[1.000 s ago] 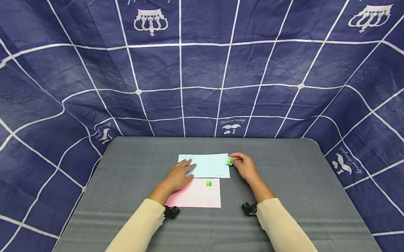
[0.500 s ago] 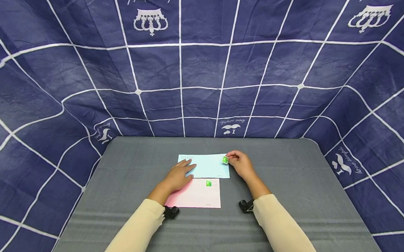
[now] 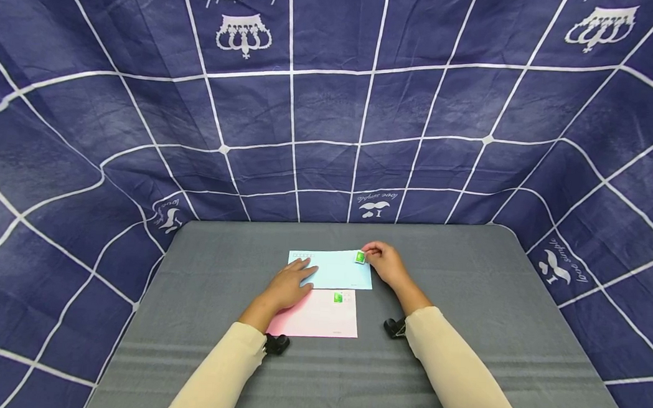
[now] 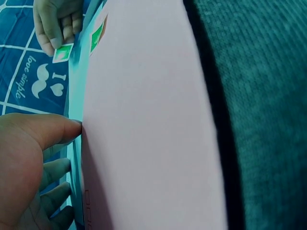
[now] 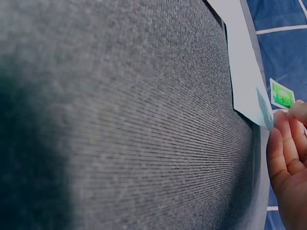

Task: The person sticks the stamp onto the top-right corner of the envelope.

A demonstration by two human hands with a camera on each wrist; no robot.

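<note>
A green postage stamp point(image 3: 360, 257) with a white border is pinched by the fingertips of my right hand point(image 3: 387, 265), over the upper right corner of a light blue envelope point(image 3: 336, 270). In the right wrist view the stamp point(image 5: 282, 96) appears raised above the paper. My left hand point(image 3: 290, 284) rests with spread fingers on the left part of the blue envelope, its thumb near the seam with the pink envelope point(image 3: 319, 319). That pink envelope lies nearer to me and bears a similar green stamp point(image 3: 338, 298) at its upper right.
Both envelopes lie on a grey cloth-covered table point(image 3: 467, 287). A dark blue curtain point(image 3: 332, 117) with white grid lines encloses the back and sides. Black wrist cameras sit at both cuffs.
My right hand has moved left with the stamp, from the right edge of the blue envelope to over its upper right corner. The left hand has stayed in place.
</note>
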